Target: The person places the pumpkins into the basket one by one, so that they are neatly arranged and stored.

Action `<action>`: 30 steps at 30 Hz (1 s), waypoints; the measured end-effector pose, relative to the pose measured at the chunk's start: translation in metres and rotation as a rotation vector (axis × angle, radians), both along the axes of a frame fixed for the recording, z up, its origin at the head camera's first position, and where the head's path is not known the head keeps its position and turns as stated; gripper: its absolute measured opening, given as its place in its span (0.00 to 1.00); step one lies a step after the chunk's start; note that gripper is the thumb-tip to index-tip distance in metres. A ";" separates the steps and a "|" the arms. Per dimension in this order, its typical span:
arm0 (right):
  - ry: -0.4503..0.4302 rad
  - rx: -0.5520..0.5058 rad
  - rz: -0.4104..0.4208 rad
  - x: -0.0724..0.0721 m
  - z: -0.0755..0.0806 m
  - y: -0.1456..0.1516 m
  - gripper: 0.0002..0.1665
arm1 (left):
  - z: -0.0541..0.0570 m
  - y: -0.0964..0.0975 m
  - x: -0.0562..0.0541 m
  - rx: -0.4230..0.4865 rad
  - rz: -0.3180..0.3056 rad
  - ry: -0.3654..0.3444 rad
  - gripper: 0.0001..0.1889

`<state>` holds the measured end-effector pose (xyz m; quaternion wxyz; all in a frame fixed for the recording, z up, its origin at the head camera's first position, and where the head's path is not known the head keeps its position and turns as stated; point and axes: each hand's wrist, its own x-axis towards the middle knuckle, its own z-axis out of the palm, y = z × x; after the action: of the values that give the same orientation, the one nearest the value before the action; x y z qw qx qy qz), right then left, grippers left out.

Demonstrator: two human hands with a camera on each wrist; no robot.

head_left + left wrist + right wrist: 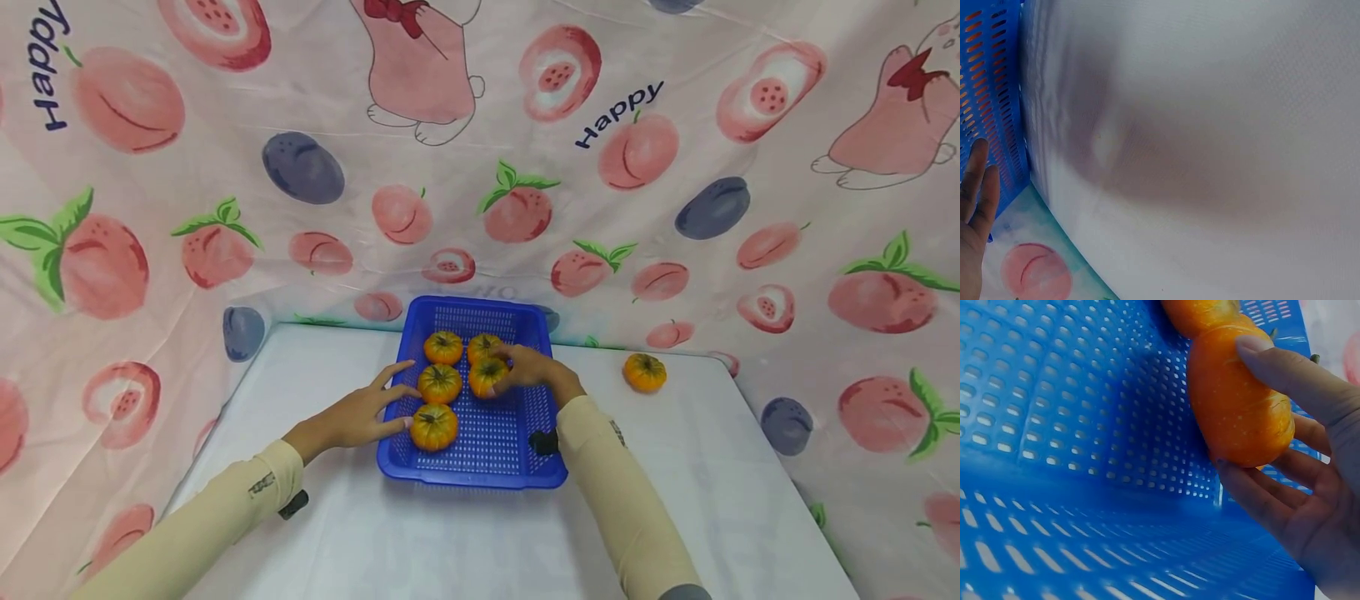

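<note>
A blue perforated plastic basket (480, 479) holds several small orange pumpkins. My right hand (528, 368) reaches in over the basket's right side and grips one small pumpkin (486, 380), thumb on one side and fingers on the other. In the right wrist view, this gripped pumpkin (1232, 400) touches or nearly touches another pumpkin (1200, 314). My left hand (363, 414) lies at the basket's left rim, fingers spread and fairly straight. Its fingertips reach over the rim beside the left row, near the front pumpkin (433, 427) and the middle pumpkin (439, 384).
One more small pumpkin (645, 372) sits on the white table (697, 467), to the right of the basket. A fruit-printed cloth (465, 217) hangs behind the table and along its sides.
</note>
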<state>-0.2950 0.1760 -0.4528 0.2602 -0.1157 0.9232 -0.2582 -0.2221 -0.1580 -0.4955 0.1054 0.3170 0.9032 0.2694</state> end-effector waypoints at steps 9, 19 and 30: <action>-0.031 0.044 0.001 -0.002 -0.008 -0.004 0.46 | 0.001 0.001 0.000 0.003 0.007 -0.019 0.27; -0.030 0.057 0.047 -0.001 -0.013 -0.010 0.47 | 0.003 0.003 0.002 -0.002 0.010 -0.022 0.27; -0.037 0.045 0.059 -0.001 -0.017 -0.011 0.46 | 0.002 0.002 0.001 -0.001 0.007 -0.006 0.27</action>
<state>-0.2961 0.1653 -0.4694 0.2873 -0.1321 0.9199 -0.2318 -0.2210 -0.1561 -0.4932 0.1074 0.3131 0.9041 0.2702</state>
